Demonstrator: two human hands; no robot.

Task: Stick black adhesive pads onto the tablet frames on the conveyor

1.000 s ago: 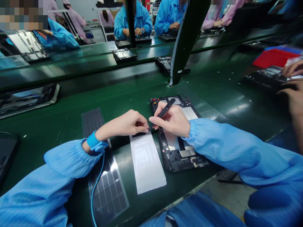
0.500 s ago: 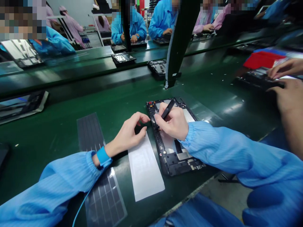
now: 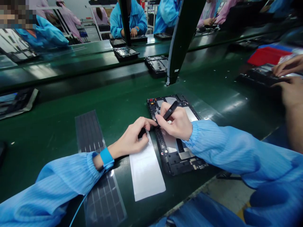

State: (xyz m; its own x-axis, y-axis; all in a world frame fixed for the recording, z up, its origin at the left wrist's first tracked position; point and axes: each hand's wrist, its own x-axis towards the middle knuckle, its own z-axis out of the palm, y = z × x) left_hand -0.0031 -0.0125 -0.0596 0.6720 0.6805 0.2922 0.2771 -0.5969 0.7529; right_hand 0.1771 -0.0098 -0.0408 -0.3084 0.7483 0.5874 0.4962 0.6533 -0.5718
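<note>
This is an electronics assembly hall, a factory line. Long green belts run side by side, and half-built tablets with bare circuit parts lie along them. People in blue coats and pink coats sit in rows at the belts — one wears a blue antistatic wrist strap with a cord. Close by, an open tablet frame lies under a black tool.

Glossy green conveyor benches in rows; slanted black post; blue-coated people seated beyond; grey floor below.
</note>
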